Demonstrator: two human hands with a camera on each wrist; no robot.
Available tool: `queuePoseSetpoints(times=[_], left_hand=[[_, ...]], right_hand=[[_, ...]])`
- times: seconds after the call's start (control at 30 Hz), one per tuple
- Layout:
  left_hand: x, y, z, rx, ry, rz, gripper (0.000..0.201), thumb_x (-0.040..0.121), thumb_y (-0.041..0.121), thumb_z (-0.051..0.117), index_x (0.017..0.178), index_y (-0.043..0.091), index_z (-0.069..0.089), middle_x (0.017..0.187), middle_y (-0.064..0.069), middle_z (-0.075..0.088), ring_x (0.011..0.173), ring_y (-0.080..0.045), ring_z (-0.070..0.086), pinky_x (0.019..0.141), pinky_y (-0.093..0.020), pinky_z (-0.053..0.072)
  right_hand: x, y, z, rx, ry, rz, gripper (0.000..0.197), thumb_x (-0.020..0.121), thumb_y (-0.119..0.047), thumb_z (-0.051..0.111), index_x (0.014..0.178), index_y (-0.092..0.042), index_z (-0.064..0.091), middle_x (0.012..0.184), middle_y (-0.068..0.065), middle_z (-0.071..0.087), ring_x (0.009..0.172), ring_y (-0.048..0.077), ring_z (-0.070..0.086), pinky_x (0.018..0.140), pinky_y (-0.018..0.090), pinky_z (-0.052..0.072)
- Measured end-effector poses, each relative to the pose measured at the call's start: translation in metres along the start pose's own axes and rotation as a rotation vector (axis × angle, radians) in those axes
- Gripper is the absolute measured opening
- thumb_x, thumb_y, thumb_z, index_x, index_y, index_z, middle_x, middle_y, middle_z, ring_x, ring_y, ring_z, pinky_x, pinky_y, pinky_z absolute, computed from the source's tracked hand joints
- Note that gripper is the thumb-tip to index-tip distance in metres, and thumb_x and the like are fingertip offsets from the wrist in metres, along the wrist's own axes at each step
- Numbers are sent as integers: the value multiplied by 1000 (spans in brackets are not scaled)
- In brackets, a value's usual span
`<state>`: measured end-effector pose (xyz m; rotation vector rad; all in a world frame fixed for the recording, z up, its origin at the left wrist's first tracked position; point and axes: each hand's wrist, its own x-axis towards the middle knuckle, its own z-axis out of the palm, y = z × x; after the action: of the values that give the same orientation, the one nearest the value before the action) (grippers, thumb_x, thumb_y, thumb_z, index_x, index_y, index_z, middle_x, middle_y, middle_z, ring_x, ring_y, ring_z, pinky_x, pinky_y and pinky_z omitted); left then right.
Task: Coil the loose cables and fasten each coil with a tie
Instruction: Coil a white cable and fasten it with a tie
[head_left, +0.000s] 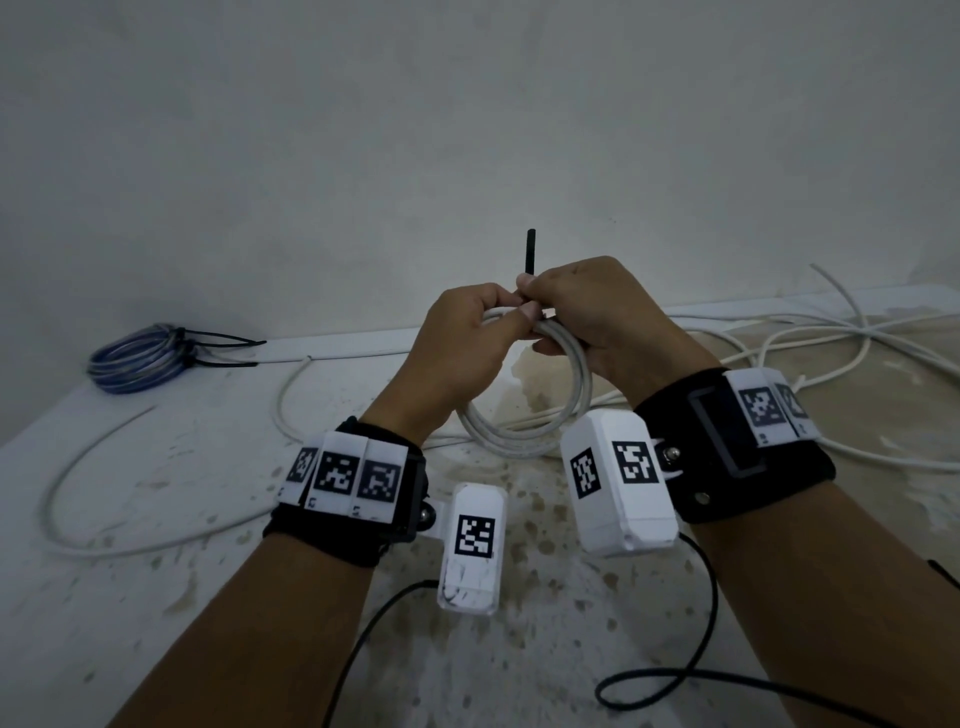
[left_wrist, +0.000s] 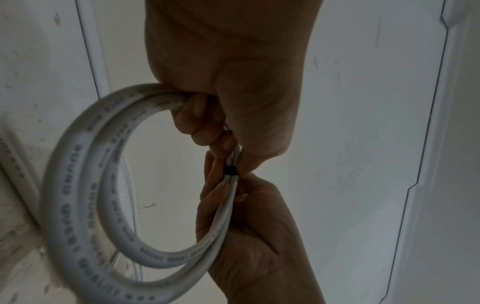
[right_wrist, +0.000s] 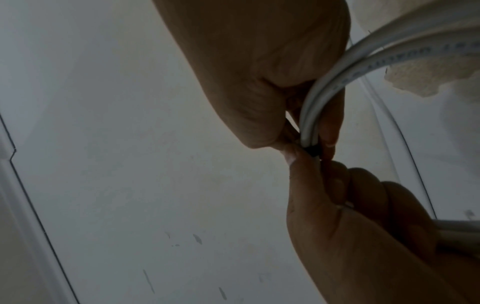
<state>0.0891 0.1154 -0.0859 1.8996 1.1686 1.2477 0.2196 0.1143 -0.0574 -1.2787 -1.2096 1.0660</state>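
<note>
A white cable coil (head_left: 524, 431) of a few turns hangs upright between both hands above the table. My left hand (head_left: 496, 312) grips its top, thumb pressed on the turns. My right hand (head_left: 537, 293) holds the coil just beside it and pinches the black tie (head_left: 531, 254), whose tail sticks straight up. In the left wrist view the black tie (left_wrist: 230, 170) bands the white cable coil (left_wrist: 78, 205) between the left hand (left_wrist: 223, 127) and the right hand (left_wrist: 228, 195). In the right wrist view the black tie (right_wrist: 313, 151) sits where both thumbs meet on the white cable coil (right_wrist: 324, 92).
A blue cable coil (head_left: 137, 358) bound with black ties lies at the back left by the wall. Loose white cable (head_left: 104, 457) loops over the left of the stained table (head_left: 571, 623); more loose white cables (head_left: 831, 343) tangle at the right. Black camera cords (head_left: 701, 649) trail near me.
</note>
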Motion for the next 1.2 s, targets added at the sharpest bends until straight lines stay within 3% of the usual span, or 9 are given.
queuePoseSetpoints(times=[0.17,0.3,0.4,0.53,0.63,0.7,0.97,1.1,1.2], left_hand=[[-1,3,-1,-29,-19,-13,16,97,19,57,87,12,67,54,19,61,51,9,54,50,-4,35],[-2,4,-2,-28,-43,-33,17,98,18,55,83,15,64,46,21,54,45,7,49,46,-8,33],[-2,4,-1,-31,-20,-11,17,96,20,58,81,17,67,52,20,59,50,4,53,50,-11,37],[-2,4,1,-23,-4,40,16,91,27,66,89,13,73,77,8,73,76,-5,68,69,-21,53],[-4,7,1,-4,-48,28,16,96,23,59,82,19,67,57,23,63,57,9,58,54,-5,38],[-4,8,1,3,-64,28,19,97,20,57,79,21,63,50,25,58,50,11,53,50,-3,34],[-4,8,1,-18,-57,7,19,99,22,54,81,19,61,47,23,55,46,9,51,46,-4,33],[0,4,2,-46,5,-38,32,99,35,51,76,19,65,46,15,48,43,0,42,49,-18,31],[1,0,1,-65,-16,-57,30,100,31,51,76,20,66,45,15,45,42,-1,38,48,-20,28]], right_hand=[[-1,0,2,-20,-2,5,21,93,-17,65,92,4,71,80,13,72,53,14,68,45,20,50],[-2,-1,3,-25,-1,9,20,93,-18,65,92,1,71,84,11,73,57,14,68,45,20,50],[-2,-2,3,-53,12,0,22,93,-19,65,92,2,72,78,8,71,53,11,66,43,18,48],[-1,-3,1,-89,32,-11,23,93,-21,64,91,1,73,65,4,65,40,4,57,41,15,44],[-2,-2,0,-88,27,-16,24,94,-21,63,91,1,73,63,4,64,38,4,57,39,15,43],[-2,-2,1,-83,27,-14,23,94,-20,63,90,0,72,63,4,64,38,3,57,39,15,42],[-2,-2,2,-90,37,-10,21,94,-20,63,87,-2,73,69,6,68,49,10,63,40,15,43],[-2,-3,1,-45,26,-9,17,92,-14,63,91,0,74,78,8,72,54,12,67,41,16,44],[-3,-2,1,-54,14,-20,21,92,-15,64,93,4,73,83,16,73,57,15,69,42,17,45]])
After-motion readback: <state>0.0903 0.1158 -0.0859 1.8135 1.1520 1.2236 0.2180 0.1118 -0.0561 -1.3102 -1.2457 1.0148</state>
